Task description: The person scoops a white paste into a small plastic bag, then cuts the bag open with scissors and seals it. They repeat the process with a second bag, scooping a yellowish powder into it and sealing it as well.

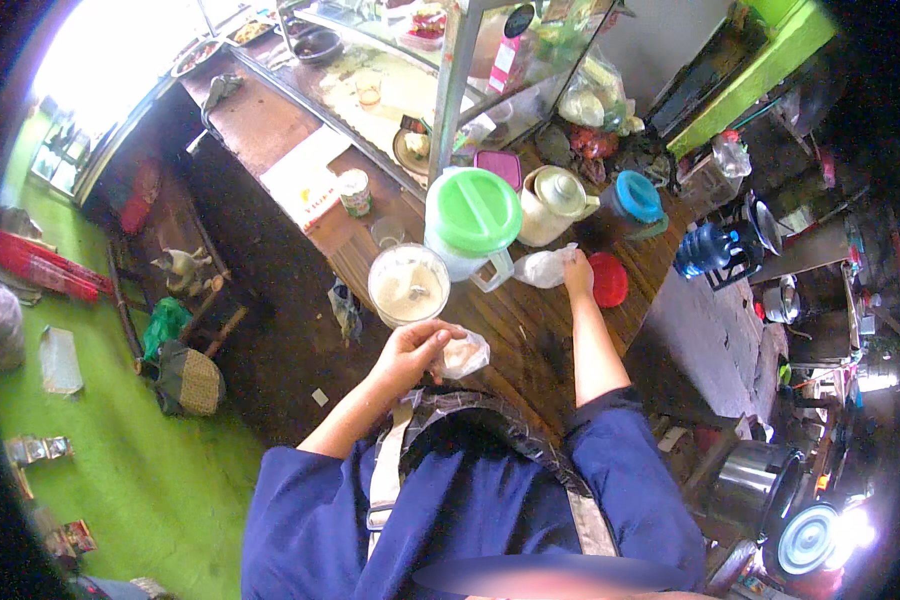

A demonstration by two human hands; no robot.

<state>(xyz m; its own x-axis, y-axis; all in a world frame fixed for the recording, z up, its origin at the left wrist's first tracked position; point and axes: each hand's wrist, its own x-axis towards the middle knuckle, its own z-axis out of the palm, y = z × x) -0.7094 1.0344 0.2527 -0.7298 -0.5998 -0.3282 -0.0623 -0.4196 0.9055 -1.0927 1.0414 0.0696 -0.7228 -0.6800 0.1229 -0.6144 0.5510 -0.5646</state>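
Note:
My left hand (410, 352) grips a small clear plastic bag (464, 353) with something pale pink inside, held just above the wooden counter (510, 330). Right beside that hand stands a glass cup (408, 284) filled with a milky drink. My right hand (577, 270) reaches further out and holds a white plastic bag (545, 267) lying on the counter. Behind the bag stand a pitcher with a green lid (473, 222) and a cream jug (555, 203). A red lid (610, 279) lies just right of my right hand.
A blue-lidded container (636, 196), a small can (355, 192) and an empty glass (386, 233) sit on the counter. A glass display case (450, 70) rises behind. A blue water bottle (708, 250) and metal pots (760, 480) stand at right. Green floor (120, 440) lies left.

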